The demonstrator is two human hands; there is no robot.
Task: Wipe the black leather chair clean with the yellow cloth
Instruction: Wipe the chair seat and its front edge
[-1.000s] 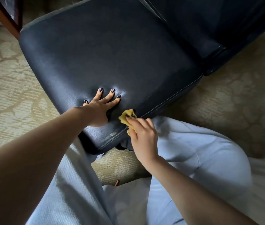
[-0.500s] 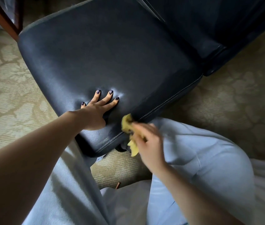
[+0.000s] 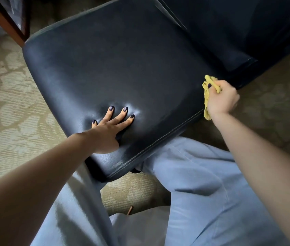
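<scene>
The black leather chair [image 3: 122,68] fills the upper middle of the head view, its seat cushion tilted with a stitched front edge. My left hand [image 3: 111,129] lies flat on the seat near that edge, fingers spread and denting the leather. My right hand [image 3: 221,99] is closed around the bunched yellow cloth [image 3: 207,89] and holds it against the seat's right front corner. Part of the cloth hangs below my fist.
My knees in light blue trousers [image 3: 194,183] are just under the seat's front edge. Patterned beige carpet [image 3: 7,103] surrounds the chair. A wooden furniture leg [image 3: 3,20] stands at the top left. The chair's dark backrest [image 3: 238,29] rises at top right.
My right hand has swept the yellow cloth along the seat's front edge, from beside my left hand out to the right corner. My left hand stays pressed on the seat.
</scene>
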